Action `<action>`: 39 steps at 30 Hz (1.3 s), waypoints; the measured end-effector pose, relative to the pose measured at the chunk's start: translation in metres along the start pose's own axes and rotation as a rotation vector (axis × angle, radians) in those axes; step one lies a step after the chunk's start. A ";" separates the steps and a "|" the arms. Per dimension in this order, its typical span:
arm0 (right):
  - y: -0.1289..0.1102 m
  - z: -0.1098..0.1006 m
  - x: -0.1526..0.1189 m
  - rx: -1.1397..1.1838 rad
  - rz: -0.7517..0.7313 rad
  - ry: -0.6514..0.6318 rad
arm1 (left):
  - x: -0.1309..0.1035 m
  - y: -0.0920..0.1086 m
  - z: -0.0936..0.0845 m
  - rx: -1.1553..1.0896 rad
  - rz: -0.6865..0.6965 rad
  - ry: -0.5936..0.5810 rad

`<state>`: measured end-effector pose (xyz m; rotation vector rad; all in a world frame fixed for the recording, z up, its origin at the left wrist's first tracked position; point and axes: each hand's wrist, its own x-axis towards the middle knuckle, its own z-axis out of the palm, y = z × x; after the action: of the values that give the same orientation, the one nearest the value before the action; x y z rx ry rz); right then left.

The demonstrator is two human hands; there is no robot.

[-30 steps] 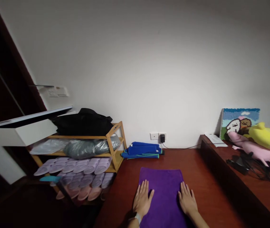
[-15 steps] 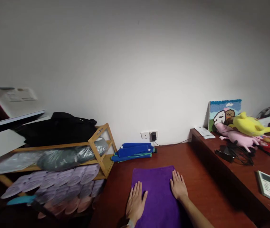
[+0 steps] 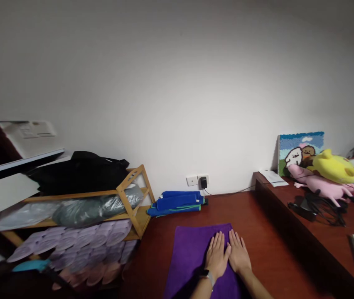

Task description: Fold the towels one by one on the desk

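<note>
L hand (image 3: 217,254) bare, wristwatch (image 3: 206,273) w/ dark rect. face, pale grey band (image 3: 211,279); R hand (image 3: 239,253) & R forearm (image 3: 254,284) also bare.

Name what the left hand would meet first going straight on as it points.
Past the cloth and across the table, the left hand would probably meet the cord first, though the wall looks close behind and depth is unclear.

cloth (image 3: 191,255) | deep purple, plain, soft-looking nap | four-sided, far corners squarish | spread flat, mostly smooth, far edge nearly straight | left edge slants outward toward the viewer | near end cut off by the view | layers: cannot tell | lies on the red-brown table (image 3: 276,253), lower middle of view
</note>
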<state>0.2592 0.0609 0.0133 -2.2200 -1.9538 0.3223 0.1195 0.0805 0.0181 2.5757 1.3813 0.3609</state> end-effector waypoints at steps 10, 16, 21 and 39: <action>-0.001 0.004 0.002 -0.004 0.042 0.027 | -0.044 -0.114 -0.049 0.189 -0.407 0.039; -0.001 0.005 0.004 -0.024 0.054 0.007 | -0.058 -0.143 -0.049 0.232 -0.415 0.121; -0.005 -0.010 0.023 0.006 -0.007 0.033 | -0.056 -0.141 -0.043 0.225 -0.419 0.142; -0.010 0.004 0.047 0.021 0.047 0.048 | -0.044 -0.136 -0.044 0.296 -0.340 0.185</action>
<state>0.2544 0.1083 0.0094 -2.2416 -1.8677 0.2916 -0.0247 0.1197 0.0160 2.5047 2.0387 0.3691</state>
